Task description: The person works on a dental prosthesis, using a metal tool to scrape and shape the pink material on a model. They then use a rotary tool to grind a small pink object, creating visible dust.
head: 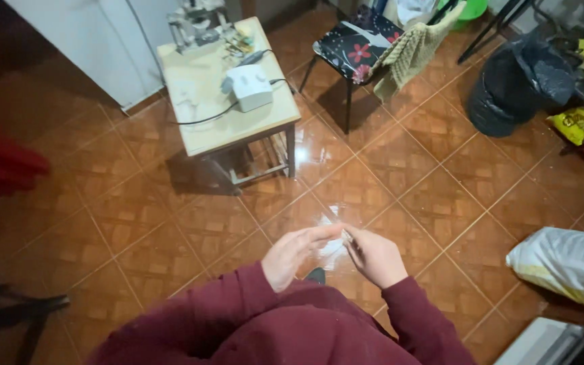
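Observation:
My left hand (295, 251) and my right hand (375, 257) are raised together in front of my chest, above a brown tiled floor (441, 189). Both arms wear dark red sleeves (238, 304). The right hand's fingers pinch a small thin object (347, 236) at its tip; it is too small to name. The left hand's fingers stretch toward that object and almost touch it, holding nothing I can see.
A small pale table (211, 101) with a white device (250, 86) and cable stands ahead. A flowered chair (356, 42) with a towel is at the back, a black rubbish bag (515, 81) to the right, and a white sack (569, 263) lies near right.

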